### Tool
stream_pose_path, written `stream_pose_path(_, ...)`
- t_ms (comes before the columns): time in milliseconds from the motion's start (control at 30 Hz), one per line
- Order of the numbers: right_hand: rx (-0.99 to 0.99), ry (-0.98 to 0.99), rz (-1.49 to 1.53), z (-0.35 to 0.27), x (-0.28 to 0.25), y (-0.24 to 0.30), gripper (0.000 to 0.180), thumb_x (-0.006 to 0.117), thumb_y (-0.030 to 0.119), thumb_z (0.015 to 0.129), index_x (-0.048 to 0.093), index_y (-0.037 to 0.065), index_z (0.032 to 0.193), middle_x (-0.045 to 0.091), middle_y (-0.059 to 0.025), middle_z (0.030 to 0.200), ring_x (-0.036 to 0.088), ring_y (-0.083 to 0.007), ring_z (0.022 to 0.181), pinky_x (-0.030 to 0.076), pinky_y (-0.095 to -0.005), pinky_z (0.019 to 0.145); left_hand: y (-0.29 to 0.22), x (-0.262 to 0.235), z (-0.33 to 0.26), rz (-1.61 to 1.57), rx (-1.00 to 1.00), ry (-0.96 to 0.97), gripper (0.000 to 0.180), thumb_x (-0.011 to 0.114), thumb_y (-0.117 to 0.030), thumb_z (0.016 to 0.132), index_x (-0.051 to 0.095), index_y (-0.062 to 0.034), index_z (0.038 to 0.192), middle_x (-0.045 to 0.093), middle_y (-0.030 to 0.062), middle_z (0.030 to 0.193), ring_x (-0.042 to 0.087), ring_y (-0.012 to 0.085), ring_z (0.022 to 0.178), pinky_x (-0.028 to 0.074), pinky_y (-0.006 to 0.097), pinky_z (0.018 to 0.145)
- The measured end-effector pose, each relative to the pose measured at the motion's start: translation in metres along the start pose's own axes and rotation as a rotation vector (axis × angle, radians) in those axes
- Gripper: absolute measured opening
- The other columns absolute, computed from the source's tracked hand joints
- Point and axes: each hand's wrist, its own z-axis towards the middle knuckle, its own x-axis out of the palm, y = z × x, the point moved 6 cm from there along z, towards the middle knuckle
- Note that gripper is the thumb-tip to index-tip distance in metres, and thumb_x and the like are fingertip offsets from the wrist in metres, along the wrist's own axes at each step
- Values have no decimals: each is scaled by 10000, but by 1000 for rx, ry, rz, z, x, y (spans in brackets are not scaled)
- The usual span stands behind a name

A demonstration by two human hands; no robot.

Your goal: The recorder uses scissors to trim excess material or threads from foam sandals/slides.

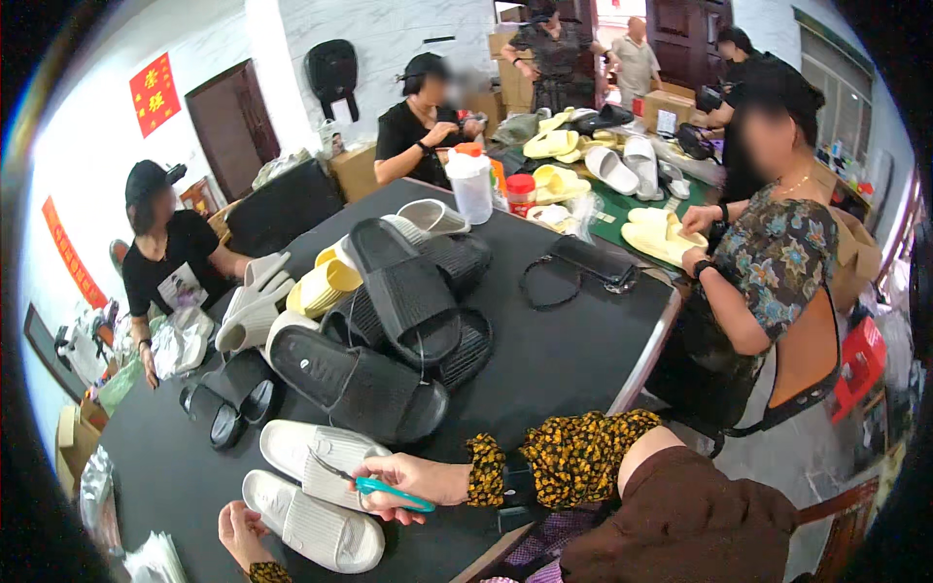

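The left hand (243, 532) lies half-open against the near white slide sandal (316, 525), gripping nothing. Just behind that sandal, the right hand (413, 479) is closed on teal-handled scissors (381, 486), blades over the second white sandal (321, 457). I think the blades could nick its strap if the sandal slides. Farther behind, the black sandal pile (389, 340) may topple toward them.

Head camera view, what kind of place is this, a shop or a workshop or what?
Most likely a small footwear finishing or packing workshop. Black slide sandals are heaped on a black worktable, yellow slides cover another table, and the right hand holds teal-handled scissors at a white slide. Cardboard boxes stand behind.
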Motion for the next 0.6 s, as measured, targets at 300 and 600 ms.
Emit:
stream_pose_path(300,21,0,8,3,6,2,367,548,166,866,422,56,1191,554,-21,743,539,-63,509,448,-199,429,-19,-6,-17,104,-3,14,186,559,-214,867,573,-34,820,516,13,577,441,66,463,339,212,413)
stream_pose_path(600,18,-129,-38,-3,-2,26,354,526,126,868,439,12,1192,575,-56,722,537,-103,535,459,-242,467,-55,57,-48,306,57,519,245,534,-173,876,597,17,1017,625,46,817,564,99,747,451,232,684)
